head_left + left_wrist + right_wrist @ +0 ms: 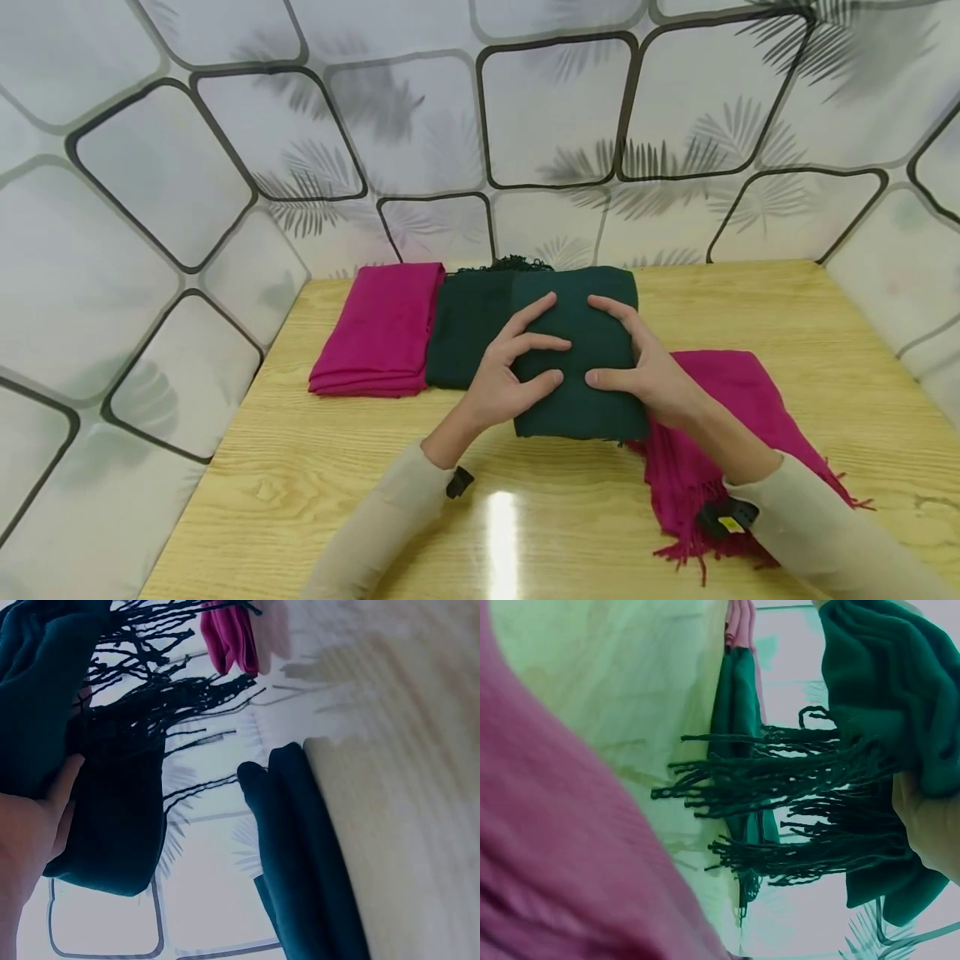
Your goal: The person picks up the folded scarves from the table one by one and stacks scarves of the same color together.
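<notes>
A folded dark green scarf [577, 408] is held up above the table between both hands. My left hand [504, 375] grips its left side, thumb and some fingers spread over the face towards me. On the opposite side my right hand [660, 379] grips it, with thumb and index finger on that same face and the other fingers hidden. Long dark fringe [780, 780] hangs from the held scarf in the right wrist view. Behind it, another folded green scarf [468, 333] lies on the table, partly covered from view.
A neatly folded magenta scarf [382, 333] lies left of the green one on the table. Under and beside my right forearm, a second magenta scarf [735, 387] spreads its fringe towards me. Patterned cloth walls [555, 117] enclose the wooden table [300, 492] at the back and sides.
</notes>
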`<state>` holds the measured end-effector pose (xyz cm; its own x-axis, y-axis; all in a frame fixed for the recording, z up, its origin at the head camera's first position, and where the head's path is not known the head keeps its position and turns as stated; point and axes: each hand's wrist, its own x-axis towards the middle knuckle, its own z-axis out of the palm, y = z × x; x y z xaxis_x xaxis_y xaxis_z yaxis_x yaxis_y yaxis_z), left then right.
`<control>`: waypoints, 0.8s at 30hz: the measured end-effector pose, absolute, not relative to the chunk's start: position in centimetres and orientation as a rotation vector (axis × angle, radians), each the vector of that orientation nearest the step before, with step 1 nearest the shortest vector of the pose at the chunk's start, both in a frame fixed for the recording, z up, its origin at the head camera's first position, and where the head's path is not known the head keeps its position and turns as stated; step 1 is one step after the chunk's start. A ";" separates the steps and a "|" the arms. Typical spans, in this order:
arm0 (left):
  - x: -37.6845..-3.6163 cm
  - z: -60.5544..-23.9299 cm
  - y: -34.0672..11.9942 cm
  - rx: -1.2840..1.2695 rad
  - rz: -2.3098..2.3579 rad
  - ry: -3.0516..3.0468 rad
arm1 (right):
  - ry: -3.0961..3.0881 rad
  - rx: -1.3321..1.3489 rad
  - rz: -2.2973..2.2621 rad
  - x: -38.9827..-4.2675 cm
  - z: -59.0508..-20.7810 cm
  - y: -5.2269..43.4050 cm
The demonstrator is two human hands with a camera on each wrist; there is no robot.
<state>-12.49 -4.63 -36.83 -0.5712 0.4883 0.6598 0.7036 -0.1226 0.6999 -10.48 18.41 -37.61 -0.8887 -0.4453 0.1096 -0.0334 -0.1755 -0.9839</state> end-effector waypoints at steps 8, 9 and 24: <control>-13.5 -40.2 -5.2 -1.344 -1.840 -2.034 | 1.758 -0.565 -2.173 -9.5 -38.7 17.9; -13.5 -40.4 -5.2 -1.354 -1.846 -2.029 | 1.760 -0.561 -2.170 -9.3 -38.8 17.9; -12.4 -41.0 -6.6 -1.484 -1.518 -2.231 | 2.003 -0.382 -1.966 -7.4 -40.2 18.0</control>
